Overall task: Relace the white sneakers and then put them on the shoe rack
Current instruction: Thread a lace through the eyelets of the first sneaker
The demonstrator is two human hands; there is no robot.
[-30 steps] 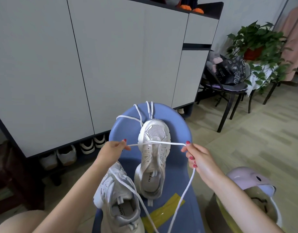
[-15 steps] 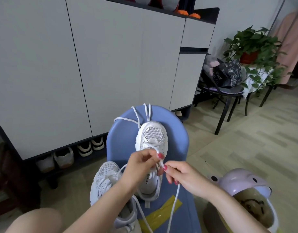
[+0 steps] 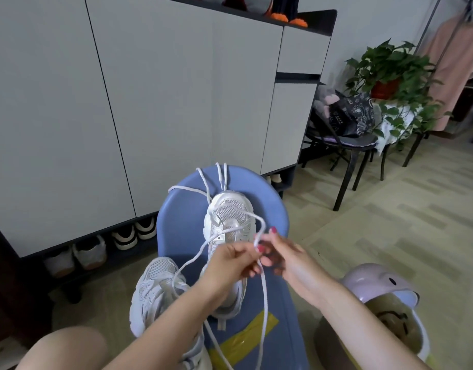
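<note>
A white sneaker (image 3: 230,212) lies toe-away on a blue seat (image 3: 182,222). Its white lace (image 3: 263,287) runs through the front eyelets and crosses over the tongue. My left hand (image 3: 230,263) and my right hand (image 3: 280,256) meet just above the shoe's middle, each pinching a strand of that lace. Loose lace ends trail down over the seat. A second white sneaker (image 3: 155,289) lies at the seat's left edge, partly under my left forearm. Another loose lace (image 3: 203,182) hangs over the seat's far rim.
A tall white shoe cabinet (image 3: 150,102) stands behind, with an open bottom shelf (image 3: 102,252) holding several shoes. A pink helmet-like bin (image 3: 382,297) sits at right. A black chair with a bag (image 3: 347,124) and a potted plant (image 3: 390,73) stand at back right.
My hands were spread apart pulling the lace taut across the shoe. They have come together over the shoe's middle, and the lace strands now cross in a slack loop.
</note>
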